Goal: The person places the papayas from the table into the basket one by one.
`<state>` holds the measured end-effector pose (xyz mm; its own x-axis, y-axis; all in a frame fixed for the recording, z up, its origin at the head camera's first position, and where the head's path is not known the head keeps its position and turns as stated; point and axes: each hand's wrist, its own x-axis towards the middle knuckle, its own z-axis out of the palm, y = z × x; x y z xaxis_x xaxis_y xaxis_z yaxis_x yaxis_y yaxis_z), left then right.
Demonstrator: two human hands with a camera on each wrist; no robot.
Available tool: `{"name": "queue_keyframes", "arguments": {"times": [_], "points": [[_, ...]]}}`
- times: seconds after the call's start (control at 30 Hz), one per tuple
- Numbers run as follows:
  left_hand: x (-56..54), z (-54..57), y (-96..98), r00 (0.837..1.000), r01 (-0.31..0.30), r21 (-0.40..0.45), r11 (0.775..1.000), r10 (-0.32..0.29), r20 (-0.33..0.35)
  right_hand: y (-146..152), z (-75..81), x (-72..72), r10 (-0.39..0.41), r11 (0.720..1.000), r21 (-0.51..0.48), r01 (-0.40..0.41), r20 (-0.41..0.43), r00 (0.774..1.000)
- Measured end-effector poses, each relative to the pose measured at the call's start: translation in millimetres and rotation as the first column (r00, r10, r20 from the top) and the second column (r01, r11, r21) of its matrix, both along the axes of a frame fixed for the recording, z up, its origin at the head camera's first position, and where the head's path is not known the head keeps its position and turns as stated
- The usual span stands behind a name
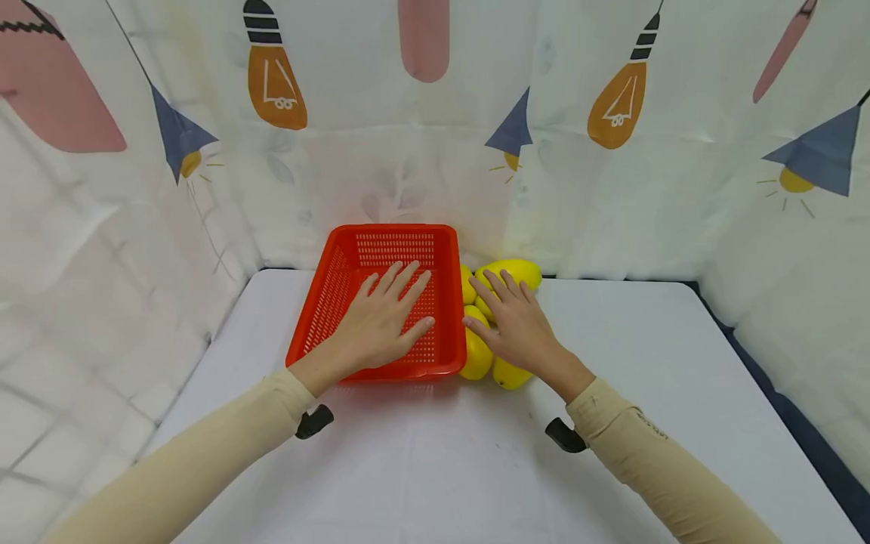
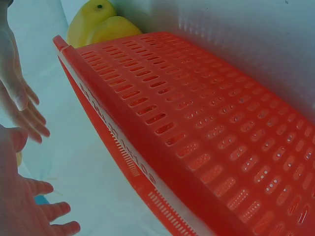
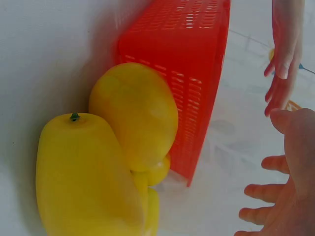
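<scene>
A red plastic basket (image 1: 445,368) with slotted walls stands at the back of the table, its inside bare where it shows. Over it the left hand (image 1: 384,321) hovers with fingers spread, holding nothing. Just right of the basket several yellow mangoes (image 1: 478,351) lie bunched together, one with a small green stem nub facing the right wrist camera. Above these mangoes the right hand (image 1: 516,325) is held out flat, fingers apart, and hides part of them. In the right wrist view a large mango (image 3: 83,172) lies closest, with another mango (image 3: 135,113) against the basket wall.
A white cloth covers the table (image 1: 435,468). Behind it hangs a white curtain (image 1: 435,174) printed with lamps and bulbs, and its folds close in at both sides. Each wrist carries a black strap piece (image 1: 315,421) below the sleeve cuff.
</scene>
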<state>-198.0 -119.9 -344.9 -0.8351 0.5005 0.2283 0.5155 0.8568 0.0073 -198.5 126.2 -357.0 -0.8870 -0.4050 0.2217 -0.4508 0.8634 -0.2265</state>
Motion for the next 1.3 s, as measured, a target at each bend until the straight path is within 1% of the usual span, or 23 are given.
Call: {"name": "queue_keyframes", "arguments": {"times": [0.17,0.47,0.8,1.07,1.3], "points": [[-1.1,-0.9,-0.3,1.0,-0.007,0.011,1.0,0.007,0.004,3.4,-2.7,-0.9,-0.013,1.0,0.002,0.013,0.015,1.0],[-2.6,-1.1,-2.5,1.0,-0.01,0.014,1.0,0.01,0.003,10.2,-2.8,-0.1,-0.05,0.999,-0.01,0.05,0.037,0.998],[-1.5,-3.1,-7.8,1.0,-0.03,0.014,0.999,0.03,0.007,19.2,-5.7,1.6,-0.047,0.998,-0.039,0.048,0.022,0.999],[-0.2,-5.8,-15.2,0.999,-0.051,-0.001,0.999,0.051,-0.002,25.2,-10.2,2.2,-0.071,0.997,-0.038,0.072,0.033,0.997],[0.6,-8.9,-21.4,0.998,-0.055,0.002,0.998,0.055,-0.013,29.7,-13.1,3.3,-0.088,0.995,-0.034,0.089,0.029,0.996]]}}
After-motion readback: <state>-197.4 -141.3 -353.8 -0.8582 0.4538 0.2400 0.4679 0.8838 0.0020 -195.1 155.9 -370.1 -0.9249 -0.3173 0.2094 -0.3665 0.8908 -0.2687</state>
